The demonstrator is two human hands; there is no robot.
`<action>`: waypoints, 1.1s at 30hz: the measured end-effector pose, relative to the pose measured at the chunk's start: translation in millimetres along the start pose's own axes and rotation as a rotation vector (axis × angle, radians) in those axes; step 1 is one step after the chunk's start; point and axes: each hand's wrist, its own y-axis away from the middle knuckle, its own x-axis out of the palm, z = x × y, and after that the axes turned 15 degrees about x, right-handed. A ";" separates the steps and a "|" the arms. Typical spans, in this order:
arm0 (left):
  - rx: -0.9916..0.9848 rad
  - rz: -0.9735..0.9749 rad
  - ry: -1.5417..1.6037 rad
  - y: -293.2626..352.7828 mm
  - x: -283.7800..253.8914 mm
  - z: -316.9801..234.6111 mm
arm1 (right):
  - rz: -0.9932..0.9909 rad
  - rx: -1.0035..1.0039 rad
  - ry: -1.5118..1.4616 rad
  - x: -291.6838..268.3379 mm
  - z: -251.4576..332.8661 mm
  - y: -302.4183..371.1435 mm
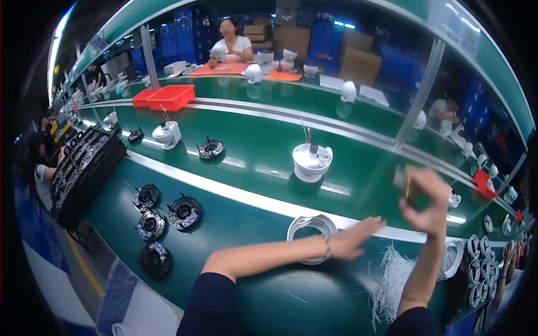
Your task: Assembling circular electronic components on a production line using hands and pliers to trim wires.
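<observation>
My left hand stretches to the right over the bench, fingers extended and empty, slightly blurred. Its forearm passes over a white ring-shaped housing, hiding part of it. My right hand is raised over the belt's near edge, with its thumb and fingers curled round a thin yellow-and-dark item. Motion blur and the fingers hide what kind of item that is. Below, between my forearms, lies a pile of thin white plastic strips. On the belt stands a white rounded housing with wires sticking up.
Several black round parts lie on the left bench beside stacked black trays. Farther along the green belt are another white housing and a black part. White rings stand at right. A co-worker sits across, behind red bins.
</observation>
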 end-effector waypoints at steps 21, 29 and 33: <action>-1.395 -1.028 -1.321 381.1 69.6 -383.4 | 0.723 -0.163 0.045 177.9 92.9 173.5; -2.521 -0.437 -0.255 615.7 102.8 -493.9 | 0.880 -0.359 -0.012 185.5 215.0 188.8; -2.007 -0.114 -0.653 730.4 -5.1 -372.4 | 1.034 -0.391 0.262 231.4 248.8 210.8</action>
